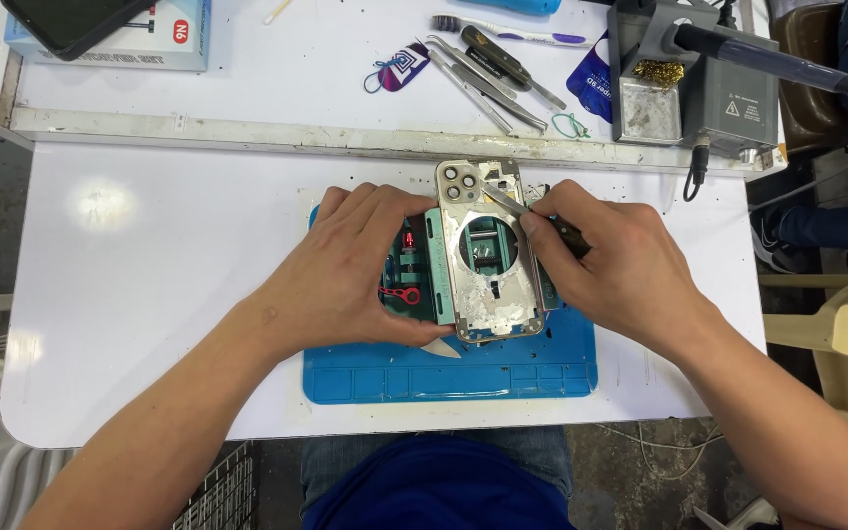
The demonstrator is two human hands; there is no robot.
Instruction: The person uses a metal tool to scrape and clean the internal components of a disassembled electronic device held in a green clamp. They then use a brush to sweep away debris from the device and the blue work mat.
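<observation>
left hand (pixel 350 270) steadies phone frame (pixel 488 250) (clamped); right hand (pixel 615 265) scrapes with blade (pixel 504 201).

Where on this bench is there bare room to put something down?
The white table left of the blue mat is bare, and so is a narrower strip right of the mat. It is crowded at the phone frame under both hands, and on the rear shelf by the tweezers.

One phone frame (pixel 488 250), one blue mat (pixel 463 378), two hands, one toothbrush (pixel 507 31), one soldering station (pixel 694 83).
</observation>
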